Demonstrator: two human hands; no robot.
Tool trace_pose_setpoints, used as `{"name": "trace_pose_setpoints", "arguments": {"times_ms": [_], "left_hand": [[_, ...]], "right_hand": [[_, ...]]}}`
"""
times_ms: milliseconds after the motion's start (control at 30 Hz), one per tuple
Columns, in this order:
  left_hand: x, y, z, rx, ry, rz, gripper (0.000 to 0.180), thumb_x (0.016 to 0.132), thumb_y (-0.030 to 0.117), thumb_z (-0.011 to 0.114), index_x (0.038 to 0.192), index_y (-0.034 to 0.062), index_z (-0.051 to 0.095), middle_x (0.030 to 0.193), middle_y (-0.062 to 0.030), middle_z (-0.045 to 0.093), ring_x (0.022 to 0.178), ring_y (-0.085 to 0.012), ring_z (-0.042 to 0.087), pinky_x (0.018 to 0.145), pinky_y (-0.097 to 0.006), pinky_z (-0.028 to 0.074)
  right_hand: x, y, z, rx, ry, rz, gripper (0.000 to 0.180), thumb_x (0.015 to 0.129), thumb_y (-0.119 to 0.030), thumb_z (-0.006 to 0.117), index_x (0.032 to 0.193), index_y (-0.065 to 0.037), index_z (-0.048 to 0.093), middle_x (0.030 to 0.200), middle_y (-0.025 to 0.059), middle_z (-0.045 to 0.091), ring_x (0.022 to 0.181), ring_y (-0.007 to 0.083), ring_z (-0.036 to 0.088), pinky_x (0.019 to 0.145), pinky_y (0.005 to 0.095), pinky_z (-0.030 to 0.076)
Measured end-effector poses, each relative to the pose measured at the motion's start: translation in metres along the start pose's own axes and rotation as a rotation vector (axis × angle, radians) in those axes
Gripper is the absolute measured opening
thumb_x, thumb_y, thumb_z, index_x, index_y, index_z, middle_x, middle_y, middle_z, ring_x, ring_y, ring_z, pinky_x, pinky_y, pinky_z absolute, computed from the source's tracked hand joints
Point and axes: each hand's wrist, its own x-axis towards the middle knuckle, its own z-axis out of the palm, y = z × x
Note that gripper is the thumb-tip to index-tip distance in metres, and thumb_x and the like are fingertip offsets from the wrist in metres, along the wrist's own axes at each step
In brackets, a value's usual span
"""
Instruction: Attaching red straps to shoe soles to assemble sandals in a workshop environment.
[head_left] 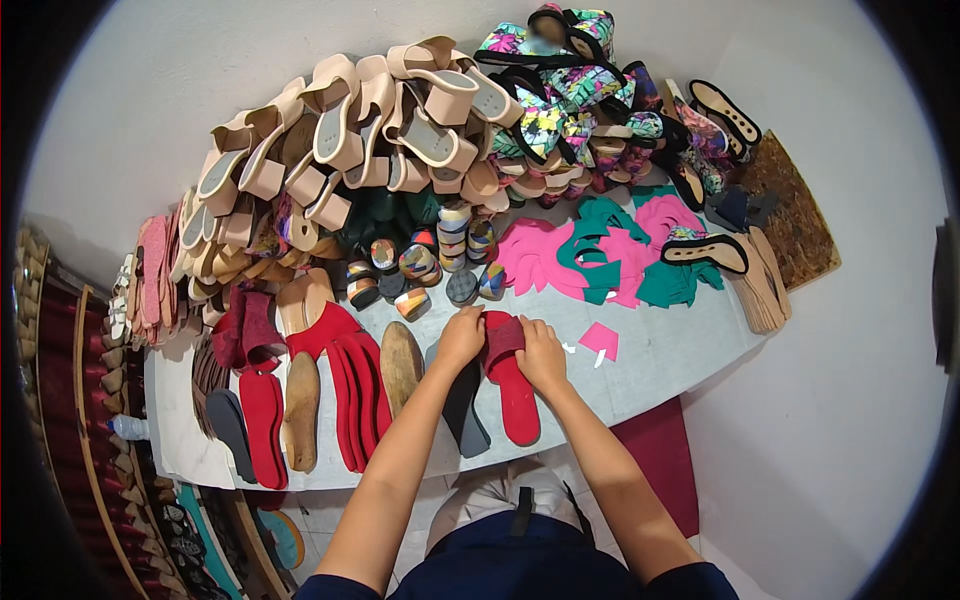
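Observation:
A red sandal (513, 390) with a red strap over its front lies on the grey worktable (660, 350), toe end away from me. My left hand (460, 336) grips the strap's left side and my right hand (541, 352) grips its right side, both closed on it. A dark grey sole (466, 415) lies just left of the sandal, partly under my left wrist. A wooden shoe last (401, 362) rests further left.
Red insoles (357, 390), another wooden last (301, 410) and dark soles (230, 430) lie at the left. Beige wedge sandals (400, 130) and floral sandals (580, 90) are heaped at the back. Pink and green cut pieces (610, 255) and colourful heel blocks (440, 260) sit mid-table.

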Motion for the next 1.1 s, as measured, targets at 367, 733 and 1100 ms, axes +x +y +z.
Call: {"name": "trace_pose_setpoints", "arguments": {"times_ms": [367,733,1100], "left_hand": [[0.03,-0.007,0.026,0.113,-0.164,0.073,0.015,0.068,0.008,0.059,0.082,0.0031,0.061,0.086,-0.0152,0.055,0.084,-0.0298,0.052,0.075,-0.035,0.041],[0.03,-0.018,0.019,-0.178,-0.237,-0.108,0.017,0.07,0.009,0.06,0.086,0.0018,0.06,0.082,-0.0125,0.055,0.077,-0.0239,0.054,0.07,-0.03,0.042],[0.034,-0.014,0.001,-0.378,-0.353,-0.12,0.02,0.077,0.009,0.055,0.096,0.0005,0.055,0.079,-0.0039,0.057,0.073,-0.0113,0.051,0.067,-0.024,0.042]], "right_hand": [[0.011,0.003,0.009,-0.28,0.091,-0.183,0.04,0.062,-0.007,0.054,0.102,0.0,0.052,0.076,0.0074,0.05,0.07,0.0215,0.05,0.058,0.0322,0.041],[0.013,-0.001,-0.001,-0.319,0.011,-0.23,0.037,0.07,-0.011,0.047,0.105,0.001,0.051,0.076,0.0059,0.05,0.069,0.0178,0.051,0.059,0.027,0.04],[0.064,0.036,0.018,0.969,-0.372,0.49,0.029,0.075,-0.021,0.052,0.095,-0.001,0.059,0.077,0.0038,0.058,0.066,0.0098,0.05,0.06,0.0233,0.04]]}}
